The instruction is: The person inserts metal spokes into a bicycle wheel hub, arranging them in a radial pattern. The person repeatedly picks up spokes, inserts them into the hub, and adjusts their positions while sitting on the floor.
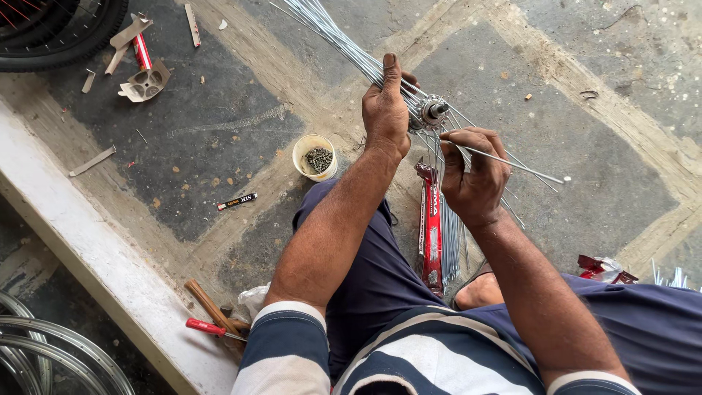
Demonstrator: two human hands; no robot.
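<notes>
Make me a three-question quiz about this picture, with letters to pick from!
1. Where is the little cup?
A) On the floor beside the left hand
B) On the ledge
C) In the right hand

2. What colour is the screwdriver handle?
A) Blue
B) Red
C) Green

3. What is the right hand doing?
A) Lying flat
B) Pinching one spoke
C) Holding a hammer

Answers: 1 A, it stands on the ground left of that wrist. 2 B, the handle is bright red. 3 B, fingers grip a thin metal rod by the hub.
</notes>
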